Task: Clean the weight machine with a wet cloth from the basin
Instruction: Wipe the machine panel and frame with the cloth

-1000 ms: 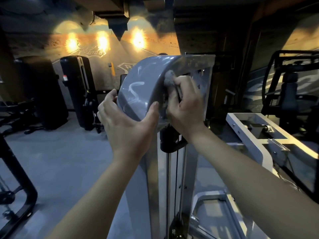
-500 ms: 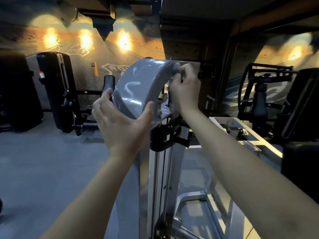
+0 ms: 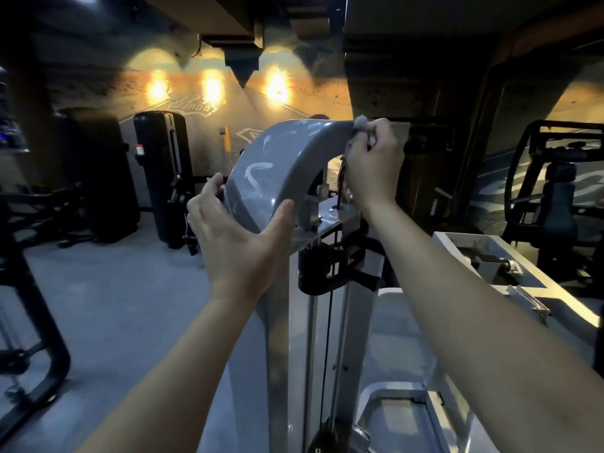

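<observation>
The weight machine stands right in front of me, topped by a curved glossy grey cover [image 3: 281,158] with wet streaks on it. Its upright column [image 3: 281,338] and cable run down the middle. My left hand [image 3: 235,243] grips the cover's lower left part, thumb on the right edge. My right hand [image 3: 372,165] is closed on a small grey cloth [image 3: 361,124] and presses it on the cover's top right edge. No basin is in view.
A white machine frame [image 3: 457,243] sits to the right, with a dark seated machine [image 3: 555,197] behind it. Black padded machines [image 3: 163,178] stand at the back left, and a black tube frame [image 3: 42,338] is on the near left. Grey floor lies between.
My right hand has slid the cloth up the cover's right side from its middle to the top edge. My left hand has kept its hold. My view has shifted.
</observation>
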The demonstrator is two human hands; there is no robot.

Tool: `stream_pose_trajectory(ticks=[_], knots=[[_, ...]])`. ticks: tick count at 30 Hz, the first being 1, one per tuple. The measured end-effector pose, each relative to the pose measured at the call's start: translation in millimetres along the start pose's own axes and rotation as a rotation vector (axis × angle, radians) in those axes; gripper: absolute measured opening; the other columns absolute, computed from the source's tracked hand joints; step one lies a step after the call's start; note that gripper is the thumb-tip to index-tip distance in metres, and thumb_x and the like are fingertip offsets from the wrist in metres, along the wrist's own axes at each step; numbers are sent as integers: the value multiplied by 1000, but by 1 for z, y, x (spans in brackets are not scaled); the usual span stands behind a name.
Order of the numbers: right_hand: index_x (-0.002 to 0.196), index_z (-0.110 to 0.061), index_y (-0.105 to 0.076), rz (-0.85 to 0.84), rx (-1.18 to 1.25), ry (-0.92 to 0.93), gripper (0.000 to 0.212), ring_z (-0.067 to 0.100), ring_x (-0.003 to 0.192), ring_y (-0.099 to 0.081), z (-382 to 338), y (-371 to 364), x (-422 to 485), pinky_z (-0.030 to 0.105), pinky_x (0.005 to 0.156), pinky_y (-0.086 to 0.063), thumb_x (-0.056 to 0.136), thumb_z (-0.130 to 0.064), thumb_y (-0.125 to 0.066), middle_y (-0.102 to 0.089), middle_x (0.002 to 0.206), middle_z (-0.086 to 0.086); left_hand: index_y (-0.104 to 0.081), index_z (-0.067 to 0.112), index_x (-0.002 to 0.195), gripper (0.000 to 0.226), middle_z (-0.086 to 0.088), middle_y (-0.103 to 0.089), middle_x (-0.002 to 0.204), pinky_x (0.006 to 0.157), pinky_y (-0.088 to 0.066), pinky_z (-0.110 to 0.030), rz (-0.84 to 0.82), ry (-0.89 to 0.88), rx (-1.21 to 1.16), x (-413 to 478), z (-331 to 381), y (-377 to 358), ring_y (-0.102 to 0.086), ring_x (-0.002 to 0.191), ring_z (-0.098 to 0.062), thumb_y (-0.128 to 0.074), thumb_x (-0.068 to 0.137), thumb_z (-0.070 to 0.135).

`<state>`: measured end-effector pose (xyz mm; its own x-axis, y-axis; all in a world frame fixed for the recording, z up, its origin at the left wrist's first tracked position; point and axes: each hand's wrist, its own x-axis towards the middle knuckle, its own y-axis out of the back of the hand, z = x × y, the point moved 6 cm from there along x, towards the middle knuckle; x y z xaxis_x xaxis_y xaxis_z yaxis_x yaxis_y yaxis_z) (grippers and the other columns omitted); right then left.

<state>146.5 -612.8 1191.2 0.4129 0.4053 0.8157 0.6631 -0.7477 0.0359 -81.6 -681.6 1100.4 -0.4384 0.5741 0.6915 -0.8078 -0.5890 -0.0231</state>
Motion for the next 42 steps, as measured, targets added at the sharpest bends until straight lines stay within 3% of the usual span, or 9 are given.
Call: stream_pose_trajectory(ticks=[5, 8, 13, 20, 26, 29, 32, 37, 42], knots=[[83, -7, -56, -62, 151, 308, 13, 13, 72, -40, -37, 2, -64, 17, 68, -30, 94, -1, -56, -45, 76, -1, -38, 15, 150, 99, 3, -38, 139, 115, -40, -35, 8, -1, 28, -1, -2, -1, -41, 136, -13, -71, 72, 66], [90, 2, -62, -95, 138, 510, 9, 10, 79, -40, -31, 0, -64, 12, 73, -31, 96, 0, -56, -50, 84, 6, -39, 18, 149, 95, 2, -39, 137, 113, -43, -42, 4, -17, 39, -1, -3, -2, -44, 132, -10, -72, 73, 65], [90, -9, -59, 40, 93, 96, 12, 17, 73, -50, 30, -8, 20, 44, 65, -44, 98, -11, -50, -58, 83, 5, -41, 19, 147, 95, 3, -40, 137, 106, -41, -14, 19, -29, 65, 0, -2, -1, -44, 118, 13, -68, 71, 68], [100, 7, -66, -141, 186, 580, 12, 11, 84, -42, -7, -9, -48, 9, 79, -31, 92, 4, -57, -56, 87, 15, -43, 18, 147, 96, 6, -41, 137, 101, -40, -8, 27, -53, 51, 2, -5, -3, -47, 120, 9, -67, 70, 70], [84, -14, -53, 42, 99, 31, 14, 1, 68, -41, 65, -10, 37, 18, 58, -29, 94, -5, -48, -52, 82, 5, -42, 23, 146, 94, 8, -41, 138, 97, -42, -8, 13, -45, 33, 1, -5, -3, -49, 122, 7, -68, 70, 70], [85, -10, -56, -3, 175, 186, 13, 16, 70, -45, 32, -14, 3, 26, 59, -30, 92, 1, -51, -50, 81, 4, -42, 21, 147, 94, 7, -41, 138, 98, -41, -7, 12, -45, 31, 1, -5, -3, -48, 122, 7, -68, 71, 69], [90, 1, -60, -87, 155, 486, 11, 15, 73, -43, 14, -15, -22, 14, 65, -30, 88, 10, -54, -48, 85, 3, -42, 21, 146, 92, 7, -41, 136, 97, -40, -5, 9, -51, 35, 1, -6, -3, -47, 121, 9, -67, 71, 69], [85, -13, -53, 4, 61, 3, 12, 9, 72, -44, 73, -11, 50, 25, 61, -31, 94, -7, -47, -54, 85, 6, -42, 22, 145, 91, 7, -41, 135, 104, -44, -22, 13, -50, 52, 0, -4, -2, -50, 124, -4, -67, 71, 69], [87, -2, -57, -41, 158, 372, 12, 9, 71, -37, 17, -11, -18, 16, 63, -29, 87, 8, -52, -45, 84, 3, -40, 33, 138, 80, 5, -41, 137, 108, -46, -31, 6, -62, 25, 1, -3, -2, -50, 123, 1, -69, 72, 67]])
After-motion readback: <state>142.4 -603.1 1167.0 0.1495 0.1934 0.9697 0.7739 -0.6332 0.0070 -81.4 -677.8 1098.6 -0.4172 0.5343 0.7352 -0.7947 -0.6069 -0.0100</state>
